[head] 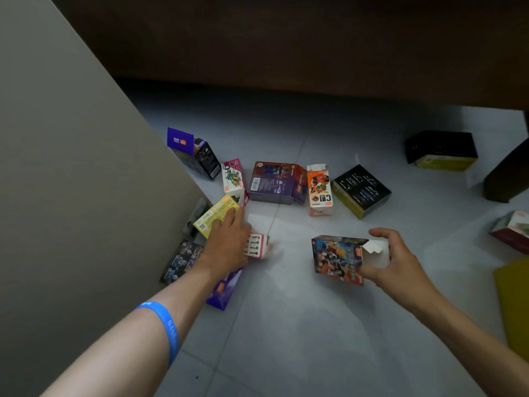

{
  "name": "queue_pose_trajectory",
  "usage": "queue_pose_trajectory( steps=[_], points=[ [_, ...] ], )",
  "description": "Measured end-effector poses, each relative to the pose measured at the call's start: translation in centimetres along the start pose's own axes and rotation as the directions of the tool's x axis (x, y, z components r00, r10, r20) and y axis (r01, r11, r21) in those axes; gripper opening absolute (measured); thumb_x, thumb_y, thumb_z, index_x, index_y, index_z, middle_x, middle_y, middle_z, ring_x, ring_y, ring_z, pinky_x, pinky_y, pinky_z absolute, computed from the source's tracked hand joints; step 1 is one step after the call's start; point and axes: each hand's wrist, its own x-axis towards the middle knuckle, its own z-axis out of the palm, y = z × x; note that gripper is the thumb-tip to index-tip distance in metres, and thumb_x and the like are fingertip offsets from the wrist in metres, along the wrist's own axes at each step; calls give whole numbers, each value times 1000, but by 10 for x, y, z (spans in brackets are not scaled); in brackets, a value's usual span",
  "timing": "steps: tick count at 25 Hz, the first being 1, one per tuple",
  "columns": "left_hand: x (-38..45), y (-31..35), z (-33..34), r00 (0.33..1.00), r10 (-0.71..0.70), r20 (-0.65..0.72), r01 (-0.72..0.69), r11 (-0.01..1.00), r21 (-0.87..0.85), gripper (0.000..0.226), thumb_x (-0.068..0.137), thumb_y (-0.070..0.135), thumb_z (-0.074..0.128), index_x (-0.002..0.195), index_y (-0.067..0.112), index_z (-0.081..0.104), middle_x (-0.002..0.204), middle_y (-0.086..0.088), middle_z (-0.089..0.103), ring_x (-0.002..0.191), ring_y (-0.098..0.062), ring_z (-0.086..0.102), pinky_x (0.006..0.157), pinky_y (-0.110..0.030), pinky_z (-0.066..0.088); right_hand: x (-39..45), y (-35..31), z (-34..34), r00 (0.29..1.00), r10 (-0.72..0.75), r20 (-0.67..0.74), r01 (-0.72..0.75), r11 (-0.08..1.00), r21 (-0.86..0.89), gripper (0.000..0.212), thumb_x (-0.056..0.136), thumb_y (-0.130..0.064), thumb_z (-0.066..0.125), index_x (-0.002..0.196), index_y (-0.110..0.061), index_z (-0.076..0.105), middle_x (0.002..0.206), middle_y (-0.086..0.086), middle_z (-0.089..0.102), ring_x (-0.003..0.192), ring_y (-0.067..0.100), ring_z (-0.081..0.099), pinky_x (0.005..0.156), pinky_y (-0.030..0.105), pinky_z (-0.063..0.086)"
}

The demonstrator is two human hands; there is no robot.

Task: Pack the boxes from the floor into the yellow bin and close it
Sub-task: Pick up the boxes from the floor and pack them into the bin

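Note:
Several small colourful boxes lie scattered on the grey tiled floor. My right hand [400,262] grips a blue and red box [336,257] by its open white flap end, just above the floor. My left hand [229,239] rests fingers-down on a yellow box [213,216], partly covering a small pink and white box [257,245]. A purple box [224,289] and a dark box [181,260] lie under my left forearm. A yellow corner of the bin [515,299] shows at the right edge.
A tall grey panel [71,196] rises on the left. Further back lie a purple box [274,181], an orange box [320,190], a black box [362,190], a pink box [233,177] and a blue-flapped box [194,151]. Dark furniture spans the back.

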Motion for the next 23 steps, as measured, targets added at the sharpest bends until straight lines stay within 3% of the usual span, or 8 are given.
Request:
queue_pose_trajectory(
  steps=[4, 7, 9, 12, 15, 18, 21, 23],
  points=[
    [6, 54, -47, 970, -73, -233, -61, 851, -521, 53, 71, 41, 74, 114, 19, 54, 117, -5, 60, 108, -28, 56, 85, -39, 46, -16, -18, -42, 992, -38, -119, 54, 989, 136, 62, 73, -15, 77, 117, -43, 44, 108, -3, 66, 85, 12, 62, 62, 26, 50],
    [23, 137, -102, 935, -42, -351, -253, 613, -749, 48, 69, 35, 83, 108, 18, 61, 102, -6, 65, 91, -27, 63, 76, -43, 54, -42, -22, -107, 929, -59, -365, 159, 955, 252, 56, 75, -16, 75, 121, -30, 48, 110, 5, 66, 89, 18, 63, 71, 37, 52],
    [29, 183, -136, 901, -56, -431, -340, 527, -779, 49, 67, 41, 85, 104, 19, 62, 99, -5, 66, 88, -26, 64, 73, -42, 54, -65, -20, -156, 870, -54, -490, 251, 904, 347, 52, 76, -18, 73, 121, -27, 50, 109, 5, 69, 90, 18, 66, 65, 31, 52],
    [19, 270, -194, 863, -16, -505, -476, 310, -823, 55, 71, 51, 80, 112, 25, 56, 107, 3, 63, 94, -15, 61, 69, -26, 49, -132, 10, -254, 660, 10, -752, 376, 861, 342, 52, 70, -24, 70, 118, -27, 50, 104, 1, 71, 82, 12, 69, 56, 22, 50],
    [-11, 346, -239, 792, 83, -605, -610, 104, -785, 60, 77, 46, 78, 125, 30, 46, 115, 12, 58, 105, -4, 57, 79, -17, 45, -192, 61, -327, 422, -3, -906, 105, 993, 46, 57, 63, -43, 64, 116, -35, 45, 95, -9, 64, 77, 6, 62, 62, 22, 45],
    [-37, 397, -252, 736, 224, -640, -667, 77, -741, 62, 75, 51, 77, 124, 42, 41, 115, 29, 54, 108, 8, 54, 79, -10, 44, -194, 123, -343, 545, 46, -837, -333, 928, -166, 68, 68, -47, 66, 127, -31, 37, 102, 10, 64, 88, 33, 61, 67, 34, 36],
    [-49, 418, -245, 717, 321, -619, -684, 156, -712, 62, 77, 52, 77, 122, 53, 36, 119, 27, 53, 115, -1, 52, 86, -24, 46, -155, 164, -322, 718, 198, -668, -443, 869, -219, 73, 72, -38, 69, 135, -24, 35, 98, 9, 65, 82, 33, 62, 60, 33, 38],
    [-53, 420, -239, 725, 361, -586, -672, 188, -716, 63, 72, 62, 74, 122, 56, 35, 117, 32, 51, 113, 4, 51, 81, -17, 44, -126, 186, -303, 779, 232, -583, -426, 877, -220, 75, 73, -32, 72, 138, -23, 35, 93, 3, 62, 74, 24, 58, 55, 32, 39]
  ],
)
